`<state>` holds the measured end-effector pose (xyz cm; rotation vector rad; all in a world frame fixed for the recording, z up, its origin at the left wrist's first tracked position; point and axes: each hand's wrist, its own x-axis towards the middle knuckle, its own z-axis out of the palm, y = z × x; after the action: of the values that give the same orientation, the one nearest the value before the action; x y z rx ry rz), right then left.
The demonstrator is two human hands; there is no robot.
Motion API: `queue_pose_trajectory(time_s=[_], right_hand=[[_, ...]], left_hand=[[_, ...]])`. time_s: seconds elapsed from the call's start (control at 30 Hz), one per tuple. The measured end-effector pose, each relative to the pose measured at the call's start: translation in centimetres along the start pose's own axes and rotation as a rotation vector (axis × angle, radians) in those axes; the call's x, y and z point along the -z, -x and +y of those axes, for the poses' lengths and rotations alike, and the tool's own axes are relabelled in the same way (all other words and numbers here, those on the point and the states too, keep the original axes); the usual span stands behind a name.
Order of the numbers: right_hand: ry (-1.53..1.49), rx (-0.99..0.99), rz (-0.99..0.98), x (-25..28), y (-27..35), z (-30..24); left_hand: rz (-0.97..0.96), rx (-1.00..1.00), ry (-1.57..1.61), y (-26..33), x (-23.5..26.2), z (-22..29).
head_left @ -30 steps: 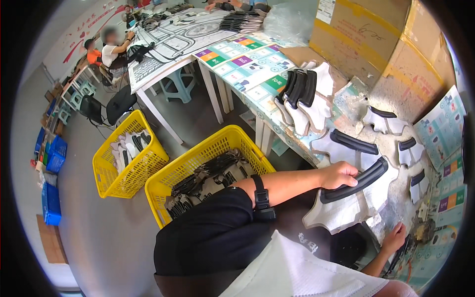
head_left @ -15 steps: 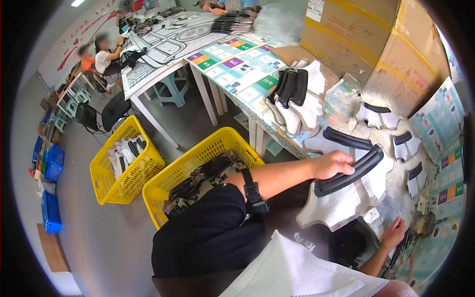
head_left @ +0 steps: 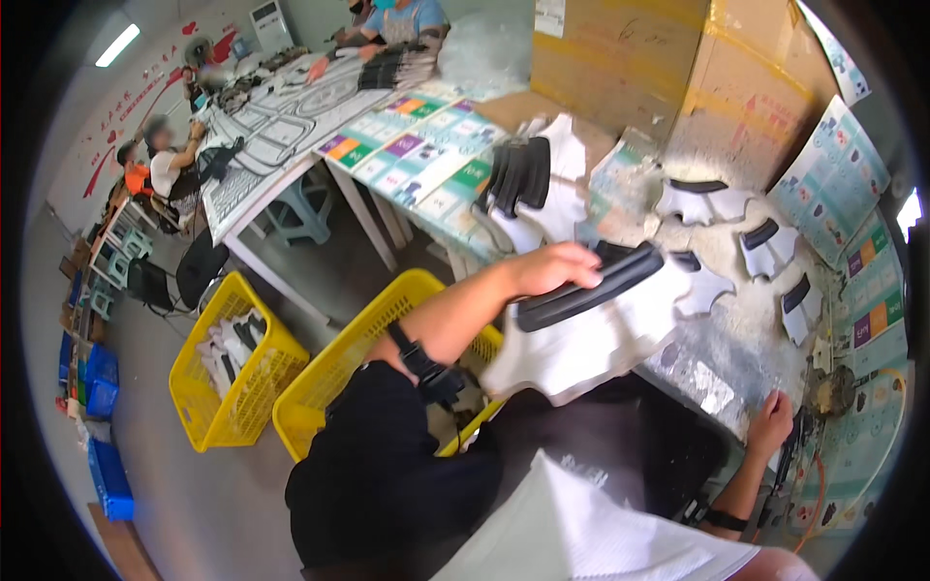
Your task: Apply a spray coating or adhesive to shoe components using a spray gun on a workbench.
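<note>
The left hand (head_left: pixel 560 267) gripped a stack of white, black-trimmed flat cut pieces (head_left: pixel 591 324), lifted at twelve o'clock from the yellow plastic basket (head_left: pixel 387 329). Squaring its edges would help. The right hand (head_left: pixel 770 422) rested unclenched at the worktable's edge (head_left: pixel 722 387).

The left hand (head_left: pixel 554 268) reaches forward on an outstretched arm, fingers curled down in a grip. The right hand (head_left: pixel 771 421) sits low, well apart, fingers bent.

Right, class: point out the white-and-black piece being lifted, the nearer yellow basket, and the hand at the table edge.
white-and-black piece (head_left: pixel 591 334), head view, on its white lower panel.
yellow basket (head_left: pixel 363 334), head view, on its far rim.
right hand (head_left: pixel 772 422), head view, on its back.
</note>
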<state>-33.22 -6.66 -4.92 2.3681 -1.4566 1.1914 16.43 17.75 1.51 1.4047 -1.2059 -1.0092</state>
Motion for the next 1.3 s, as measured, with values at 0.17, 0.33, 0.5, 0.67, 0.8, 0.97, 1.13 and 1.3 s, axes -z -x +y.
queue_pose_trajectory(time_s=[0.17,0.33,0.5,0.67,0.8,0.97,1.13,1.3], right_hand=[[-0.062,-0.053,-0.054,1.3,-0.4,-2.9],[-0.054,-0.077,-0.100,1.7,-0.1,-2.8],[-0.002,-0.019,-0.001,1.5,0.3,-1.2],[-0.006,0.007,0.003,1.0,-0.6,-2.3],[-0.084,-0.054,0.029,1.4,-0.4,-3.2],[-0.113,-0.072,0.060,1.7,-0.7,-3.4],[-0.095,-0.104,0.013,1.0,-0.4,-2.8],[-0.034,-0.086,-0.020,2.5,0.5,-1.5]], left_hand=[[0.195,-0.167,-0.320,3.7,11.3,-0.5],[1.061,-0.268,0.664,8.5,26.6,4.0],[1.040,-0.186,0.481,5.6,24.4,4.8],[0.619,-0.110,0.157,-3.7,12.8,2.7],[0.285,-0.235,-0.516,-11.5,1.9,2.1],[0.004,-0.285,-1.244,-16.4,-6.1,2.2],[-0.139,-0.098,-1.287,-15.3,-7.7,2.9],[-0.041,-0.396,-0.926,-11.0,-7.3,9.0]])
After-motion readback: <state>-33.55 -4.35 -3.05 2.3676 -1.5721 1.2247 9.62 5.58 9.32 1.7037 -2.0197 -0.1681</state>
